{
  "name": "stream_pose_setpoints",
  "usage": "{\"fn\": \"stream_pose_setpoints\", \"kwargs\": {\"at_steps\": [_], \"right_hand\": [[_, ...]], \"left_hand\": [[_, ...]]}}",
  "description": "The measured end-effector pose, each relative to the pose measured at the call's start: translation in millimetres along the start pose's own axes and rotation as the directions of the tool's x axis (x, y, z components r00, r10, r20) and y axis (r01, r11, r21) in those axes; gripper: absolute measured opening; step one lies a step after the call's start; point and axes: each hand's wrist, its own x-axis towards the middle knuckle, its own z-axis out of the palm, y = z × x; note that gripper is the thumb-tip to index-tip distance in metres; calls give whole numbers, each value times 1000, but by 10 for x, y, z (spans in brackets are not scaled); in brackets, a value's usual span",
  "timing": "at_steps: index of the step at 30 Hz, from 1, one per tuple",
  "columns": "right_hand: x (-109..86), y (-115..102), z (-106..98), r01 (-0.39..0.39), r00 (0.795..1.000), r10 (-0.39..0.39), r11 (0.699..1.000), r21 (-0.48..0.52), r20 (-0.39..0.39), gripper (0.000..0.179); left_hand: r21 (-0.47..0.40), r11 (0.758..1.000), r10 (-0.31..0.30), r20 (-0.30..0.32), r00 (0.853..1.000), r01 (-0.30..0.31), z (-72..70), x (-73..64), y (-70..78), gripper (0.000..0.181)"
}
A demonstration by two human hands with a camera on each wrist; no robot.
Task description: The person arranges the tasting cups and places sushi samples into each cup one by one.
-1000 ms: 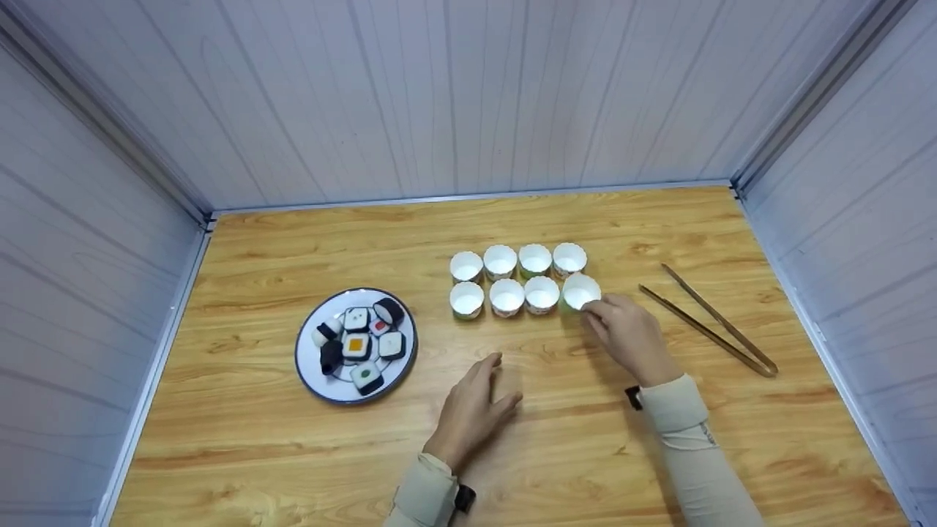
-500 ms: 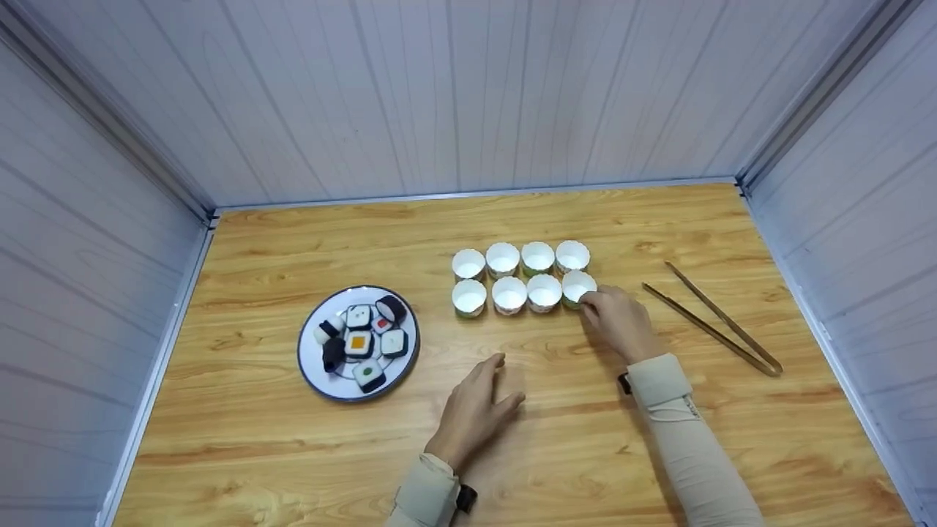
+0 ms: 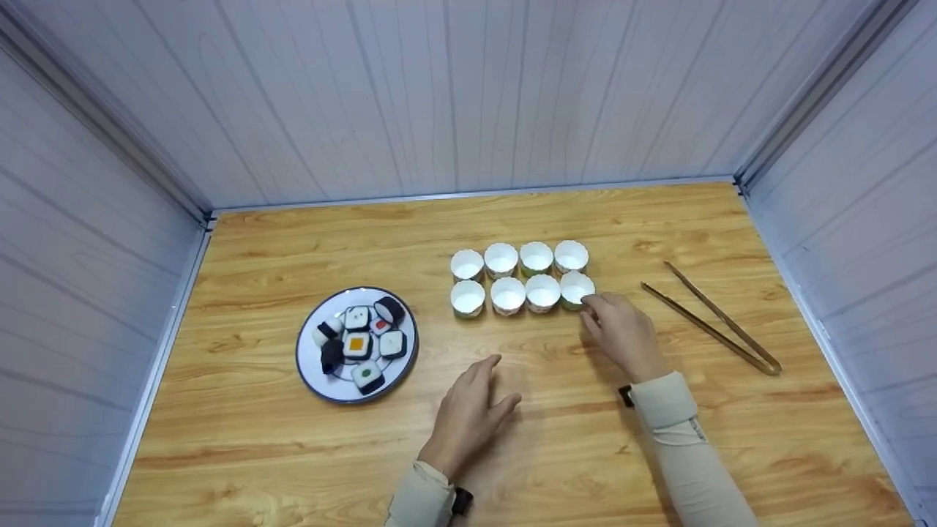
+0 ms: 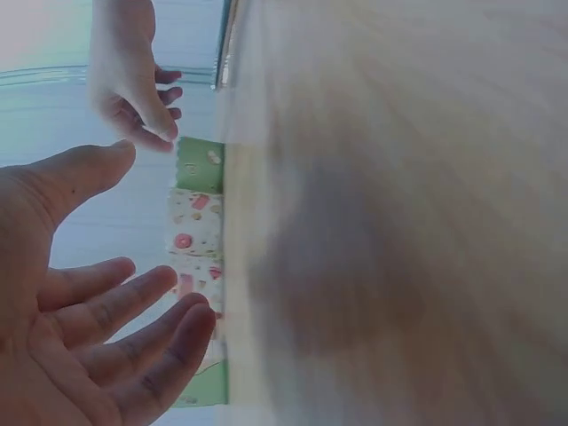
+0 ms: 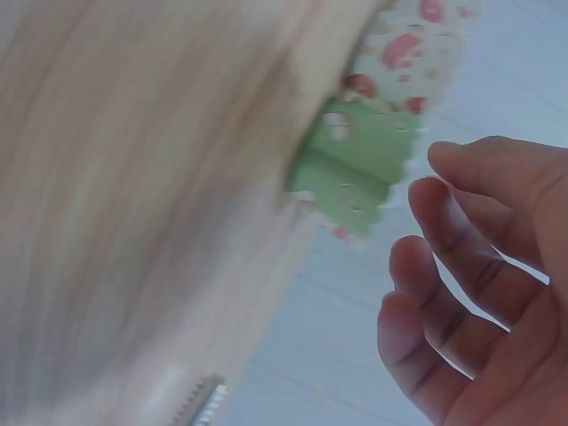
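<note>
Curved loosely, with only a narrow gap between thumb and forefinger tips, the right hand (image 3: 621, 331) was just beside the rim of a green-patterned paper cup with a scalloped edge (image 3: 574, 288). Its own wrist view showed a slight space there, so it did not appear to grip the cup. The left hand (image 3: 467, 419) was nearer the body, thumb and fingers spread wide, holding nothing.

Pale panelled walls (image 3: 410, 95) rose around a yellow-brown, wood-grained tabletop (image 3: 219, 468); whether the left hand rested on it could not be told. At the left sat a round white plate with a dark blue rim (image 3: 322, 383). At the far right lay slender bronze-coloured metal tongs (image 3: 706, 328), their arms apart, touched by neither hand.

Between plate and tongs, eight small paper cups with white insides (image 3: 542, 292) stood upright and close together in two rows of four, the green-patterned one at the near right corner. Those rows looked all but finished; at most, it seemed, that corner cup wanted slight straightening. Smallest were the black-and-white sushi-shaped pieces (image 3: 357, 345), clustered on the plate; no cup showed any inside it.
</note>
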Motion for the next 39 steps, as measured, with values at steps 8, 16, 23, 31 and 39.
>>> {"fn": "stream_pose_setpoints", "kwargs": {"at_steps": [8, 16, 23, 31, 39], "right_hand": [[-306, -269, -149, 134, 984, -132, 991, 9, -121, 21], [-572, -466, -199, 194, 969, -187, 981, 29, -159, 22], [-646, -468, -208, 158, 978, -152, 987, 34, -146, 22], [-688, -382, -237, 141, 979, -136, 990, 23, -152, 25], [-680, -135, -316, 145, 966, -144, 989, -14, -216, 25]], "left_hand": [[75, 995, 77, -82, 994, -71, -156, -92, 39, 63], [91, 994, 67, -73, 995, -60, -236, -187, 42, 63], [77, 997, 25, -86, 996, -18, -361, -252, 25, 61], [46, 996, -67, -209, 976, 79, -784, -345, -239, 58], [12, 957, -281, -228, 932, 291, -1190, -475, -724, 57]]}}
